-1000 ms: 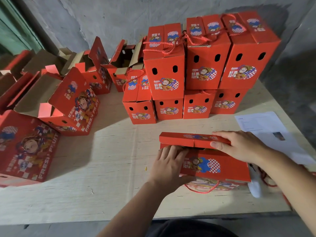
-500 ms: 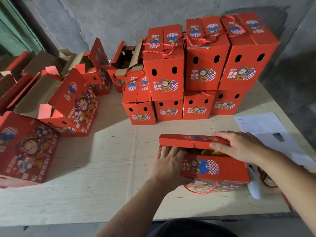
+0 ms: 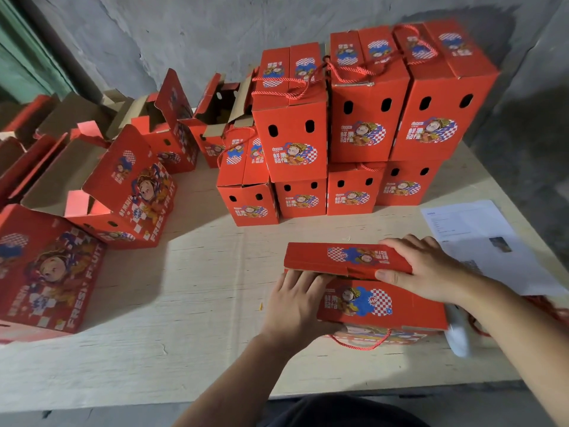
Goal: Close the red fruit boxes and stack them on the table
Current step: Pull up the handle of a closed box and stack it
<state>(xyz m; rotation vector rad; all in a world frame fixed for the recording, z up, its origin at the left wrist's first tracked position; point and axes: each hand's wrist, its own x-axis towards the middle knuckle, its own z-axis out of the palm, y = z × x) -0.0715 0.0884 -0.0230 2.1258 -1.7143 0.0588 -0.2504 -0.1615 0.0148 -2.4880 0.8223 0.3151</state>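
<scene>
Left hand flat, pressed on near flap; right hand gripped far flap of red box near worktop front edge. Risk: flaps misaligned, springing open.

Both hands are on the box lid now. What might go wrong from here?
1. The far flap isn't down yet; the right hand pressing may crease it.
2. The rope handle lies under the box and could get trapped.
3. The left hand sits at the flap's edge; fingers may get pinched.

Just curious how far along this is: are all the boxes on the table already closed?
No: several boxes at the left stand with flaps up, beside the closed stack.
</scene>
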